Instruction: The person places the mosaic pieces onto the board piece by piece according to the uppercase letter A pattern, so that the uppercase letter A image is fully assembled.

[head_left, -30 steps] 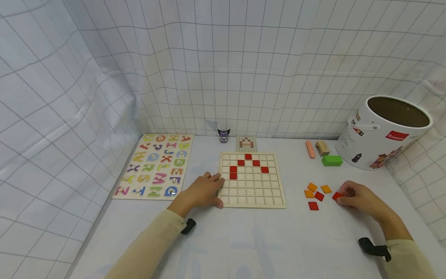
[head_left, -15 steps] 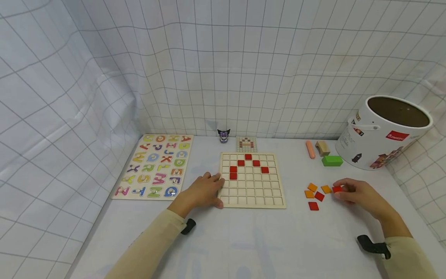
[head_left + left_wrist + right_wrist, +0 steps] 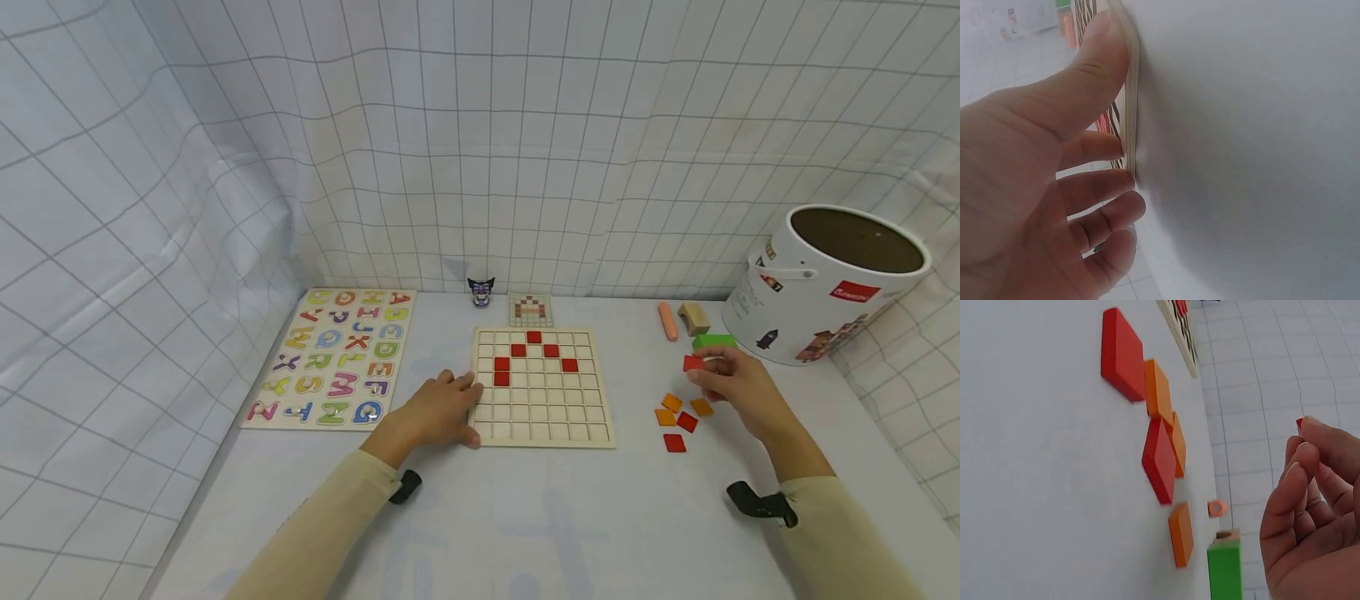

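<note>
My right hand [image 3: 738, 390] pinches a red square tile [image 3: 692, 363] between thumb and fingers, raised above the table behind the loose tiles. Only a small red corner of it shows in the right wrist view. My left hand [image 3: 438, 410] rests against the left edge of a wooden grid board [image 3: 555, 408]. Its thumb [image 3: 1104, 50] and fingertips touch the board's edge in the left wrist view. Several red tiles lie in the board's cells, in a peaked shape. Near the right hand lie loose orange tiles [image 3: 671, 402] and red tiles [image 3: 675, 443].
An alphabet puzzle board [image 3: 330, 358] lies at left. Behind the grid board are a small pattern card [image 3: 530, 310] and a purple-black figurine [image 3: 482, 292]. At right stand a white bucket [image 3: 810, 308], a green block [image 3: 714, 341], a wooden block [image 3: 693, 318] and an orange stick [image 3: 667, 322].
My right hand has lifted the red tile off the table and moved it away from me and to the left. The left hand has stayed at the board's edge.
</note>
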### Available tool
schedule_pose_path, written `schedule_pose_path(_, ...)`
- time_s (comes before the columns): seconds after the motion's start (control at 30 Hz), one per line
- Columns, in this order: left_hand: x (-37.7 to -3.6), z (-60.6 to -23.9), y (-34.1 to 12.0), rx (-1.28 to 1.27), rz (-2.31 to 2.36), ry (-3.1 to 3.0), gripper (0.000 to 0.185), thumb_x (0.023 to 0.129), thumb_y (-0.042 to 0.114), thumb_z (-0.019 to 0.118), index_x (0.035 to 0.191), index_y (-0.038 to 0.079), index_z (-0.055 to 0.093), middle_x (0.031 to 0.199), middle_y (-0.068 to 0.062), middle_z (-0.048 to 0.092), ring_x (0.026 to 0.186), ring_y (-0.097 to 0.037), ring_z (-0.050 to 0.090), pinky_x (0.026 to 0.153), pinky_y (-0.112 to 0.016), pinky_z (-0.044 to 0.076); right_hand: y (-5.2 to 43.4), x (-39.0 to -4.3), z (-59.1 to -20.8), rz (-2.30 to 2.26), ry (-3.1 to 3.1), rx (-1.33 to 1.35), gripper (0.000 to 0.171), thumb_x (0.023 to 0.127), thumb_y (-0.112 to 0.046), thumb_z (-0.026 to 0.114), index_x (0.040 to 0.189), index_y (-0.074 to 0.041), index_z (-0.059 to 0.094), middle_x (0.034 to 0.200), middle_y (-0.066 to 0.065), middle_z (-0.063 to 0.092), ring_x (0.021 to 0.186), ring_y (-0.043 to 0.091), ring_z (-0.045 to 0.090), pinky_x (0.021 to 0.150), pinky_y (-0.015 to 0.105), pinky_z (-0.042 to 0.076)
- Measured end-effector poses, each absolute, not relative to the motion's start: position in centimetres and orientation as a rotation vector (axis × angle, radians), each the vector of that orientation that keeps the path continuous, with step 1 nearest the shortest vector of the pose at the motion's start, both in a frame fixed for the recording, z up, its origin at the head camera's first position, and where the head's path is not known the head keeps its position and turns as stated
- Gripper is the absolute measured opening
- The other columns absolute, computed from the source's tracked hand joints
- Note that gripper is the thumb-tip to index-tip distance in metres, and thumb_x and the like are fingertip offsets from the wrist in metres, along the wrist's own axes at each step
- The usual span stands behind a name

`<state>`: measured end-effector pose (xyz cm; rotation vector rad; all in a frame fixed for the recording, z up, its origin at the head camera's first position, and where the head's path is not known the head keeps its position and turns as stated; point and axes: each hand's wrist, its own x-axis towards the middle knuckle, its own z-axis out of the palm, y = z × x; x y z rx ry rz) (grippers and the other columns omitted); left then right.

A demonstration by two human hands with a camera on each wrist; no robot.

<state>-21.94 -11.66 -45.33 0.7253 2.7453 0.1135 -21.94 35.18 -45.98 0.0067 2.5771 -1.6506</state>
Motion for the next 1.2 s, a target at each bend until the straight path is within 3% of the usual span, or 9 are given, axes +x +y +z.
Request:
schedule_pose_path(0.37,-21.8,-45.5,-11.4,0.719,0.135,2.736,0.088,0.08,0.052,0.082,0.151,0.01,0.051,0.16,-0.011,0.042,0.135,-0.034,0.044,0.112,-0.053,0.039,27.5,-24.0,-47.0,-1.648,2.388,-0.056,0.05,0.094,-0.03,0.076,0.134,-0.006,0.057,0.096,0.009,0.063,0.084,0.023,0.063,0.072,0.028,0.056)
schedule_pose_path(0.63,-21.8,-45.2,-11.6,0.711,0.132,2.735,0.088,0.08,0.052,0.082,0.151,0.01,0.05,0.16,-0.012,0.042,0.135,-0.034,0.044,0.112,-0.053,0.04,23.5,-25.3,-47.5,-1.581,2.329,-0.158,0.049,0.091,-0.022,0.078,0.131,-0.005,0.056,0.093,0.01,0.065,0.075,0.021,0.059,0.067,0.029,0.052)
schedule_pose_path(1.2,-22.1,-45.3,-11.6,0.718,0.125,2.741,0.088,0.08,0.052,0.082,0.151,0.01,0.051,0.16,-0.011,0.042,0.136,-0.034,0.044,0.112,-0.055,0.039,21.0,-26.6,-48.1,-1.356,2.449,-0.256,0.028,0.09,-0.011,0.075,0.115,-0.004,0.062,0.086,0.009,0.058,0.06,0.018,0.052,0.053,0.028,0.047)
